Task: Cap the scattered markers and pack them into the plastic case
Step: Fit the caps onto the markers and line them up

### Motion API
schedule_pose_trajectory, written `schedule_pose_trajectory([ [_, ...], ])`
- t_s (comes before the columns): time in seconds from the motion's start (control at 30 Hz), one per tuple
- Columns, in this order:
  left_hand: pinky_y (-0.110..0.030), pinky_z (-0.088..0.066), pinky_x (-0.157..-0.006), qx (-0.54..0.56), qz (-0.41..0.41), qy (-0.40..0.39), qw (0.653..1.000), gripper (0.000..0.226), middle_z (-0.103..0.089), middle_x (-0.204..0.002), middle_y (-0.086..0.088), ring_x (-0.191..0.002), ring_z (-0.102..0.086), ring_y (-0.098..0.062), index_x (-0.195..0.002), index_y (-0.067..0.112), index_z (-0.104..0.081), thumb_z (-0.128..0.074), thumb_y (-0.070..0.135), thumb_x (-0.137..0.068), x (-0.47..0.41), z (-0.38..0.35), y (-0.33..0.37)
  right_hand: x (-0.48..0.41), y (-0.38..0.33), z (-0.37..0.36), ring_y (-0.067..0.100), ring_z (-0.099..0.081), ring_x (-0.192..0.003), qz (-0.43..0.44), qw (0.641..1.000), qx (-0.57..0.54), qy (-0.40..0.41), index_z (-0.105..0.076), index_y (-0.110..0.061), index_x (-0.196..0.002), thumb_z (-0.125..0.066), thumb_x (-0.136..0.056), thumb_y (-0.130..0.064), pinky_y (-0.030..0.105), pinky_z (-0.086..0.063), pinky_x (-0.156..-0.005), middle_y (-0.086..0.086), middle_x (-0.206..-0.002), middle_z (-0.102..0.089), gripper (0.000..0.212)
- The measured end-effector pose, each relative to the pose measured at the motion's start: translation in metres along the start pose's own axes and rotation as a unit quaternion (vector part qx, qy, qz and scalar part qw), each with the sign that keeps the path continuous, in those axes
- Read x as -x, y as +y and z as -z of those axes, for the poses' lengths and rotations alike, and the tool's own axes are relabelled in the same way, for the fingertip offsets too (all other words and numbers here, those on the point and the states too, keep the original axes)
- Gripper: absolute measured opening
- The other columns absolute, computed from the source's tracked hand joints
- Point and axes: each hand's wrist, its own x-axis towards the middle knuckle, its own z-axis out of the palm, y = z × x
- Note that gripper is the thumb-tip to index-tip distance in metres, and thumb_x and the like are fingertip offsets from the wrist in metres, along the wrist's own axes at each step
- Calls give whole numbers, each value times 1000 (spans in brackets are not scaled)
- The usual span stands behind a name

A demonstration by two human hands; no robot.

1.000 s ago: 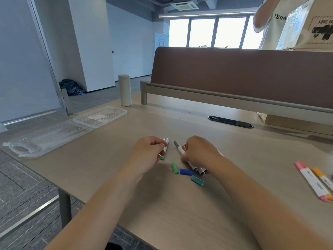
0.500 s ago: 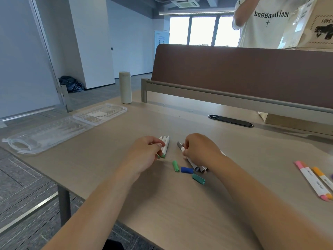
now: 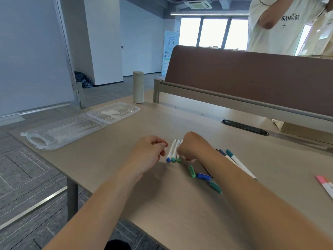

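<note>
A: Progress first. We are seeing three capped markers point(image 3: 173, 150) lying side by side on the desk point(image 3: 180, 204), caps toward us: blue, then two green. The plastic case point(image 3: 72, 126) is sitting open and well apart at the far left of the desk, and we are not making out a single marker in it.

B: So, by our reading, capping is under way and packing is not begun. Loose caps are waiting too: a green cap point(image 3: 192, 171), a blue cap point(image 3: 203, 176) and a teal cap point(image 3: 215, 187), all near the right forearm.

A: Hands. The left hand point(image 3: 149, 154) is resting just beside the row, fingers curled loosely, thumb meeting forefinger; we are seeing nothing held in it. The right hand point(image 3: 191, 147) is bending down over the row's right edge, fingers clenched at the cap ends. Whether it is pinching a marker or only nudging one into line, we cannot tell.

B: Hidden parts. More markers point(image 3: 237, 162) are poking out past the right forearm, which is covering most of them, so we are not counting them, and their capping is unclear. The pink marker point(image 3: 324, 184) is running off the right edge. The case's slots are blurring in the clear plastic.
</note>
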Motion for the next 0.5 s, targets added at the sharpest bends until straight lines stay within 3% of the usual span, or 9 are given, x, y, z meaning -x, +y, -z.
schedule_pose_trajectory([
  [0.17, -24, -39, -53, -17, 0, 5, 1000, 18, -64, -67, 2, -53, -47, -13, -91, 18, -70, -53, 17, -97, 0, 6, -5, -4, -8, 0, 14, -52, -69, -25, 999, 33, -32, -49, -13, -69, -65, -88, -10, 27, -44, -74, 2, -71, -51, 25],
  [0.27, -27, -40, -60, -30, -14, -5, 999, 17, -65, -62, 6, -52, -49, -14, -83, 20, -70, -57, 18, -93, 2, 1, -7, -1, -7, 4, 18, -60, -73, -35, 998, 3, -59, -60, -9, -80, -62, -89, -12, 28, -51, -77, 6, -82, -65, 10],
  [0.33, -25, -42, -59, -66, -22, -28, 997, 16, -70, -64, 4, -51, -52, -12, -81, 19, -71, -59, 21, -91, 6, -4, -5, 6, -3, 12, 19, -58, -66, -21, 998, -12, -64, -63, -6, -84, -58, -91, -14, 27, -52, -71, 8, -80, -66, 12],
  [0.4, -22, -43, -57, -132, -40, -62, 989, 15, -72, -68, 2, -52, -55, -9, -82, 18, -73, -61, 25, -89, 11, -11, 1, 20, 5, 24, 17, -51, -52, 2, 999, -35, -41, -59, -5, -70, -57, -90, -13, 25, -44, -55, 7, -64, -58, 21],
  [0.5, -19, -44, -60, -227, -55, -111, 966, 16, -69, -80, 7, -66, -60, -6, -97, 23, -70, -70, 32, -84, 18, -26, 8, 38, 22, 36, 20, -44, -44, 6, 996, -89, -27, -58, -3, -63, -56, -84, -9, 22, -37, -47, 10, -54, -53, 21],
])
